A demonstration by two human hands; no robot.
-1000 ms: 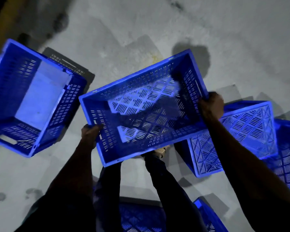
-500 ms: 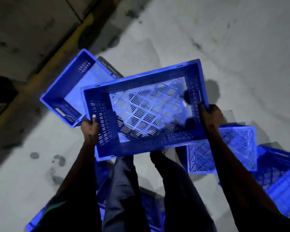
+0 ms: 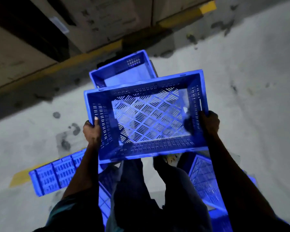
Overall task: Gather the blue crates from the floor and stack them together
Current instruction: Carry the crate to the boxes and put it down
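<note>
I carry an empty blue slatted crate point(image 3: 146, 148) in front of my waist, open side up. My left hand point(image 3: 91, 131) grips its left rim, thumb over the edge. My right hand point(image 3: 208, 122) grips the right rim near the handle slot. Just beyond it, a second blue crate point(image 3: 124, 67) stands upright on the floor, partly hidden by the carried one. Another blue crate point(image 3: 55, 176) lies on its side at the lower left. A further blue crate point(image 3: 202, 178) lies by my right leg, partly hidden by my arm.
Large cardboard boxes point(image 3: 99, 19) stand along the far side behind a yellow floor line point(image 3: 84, 56). The grey concrete floor point(image 3: 249, 81) is stained with dark spots. My legs point(image 3: 140, 190) fill the lower middle.
I have walked with the held crate toward the upright crate on the floor, which now lies straight ahead. The boxes and yellow line came into view; the other crates slid behind me.
</note>
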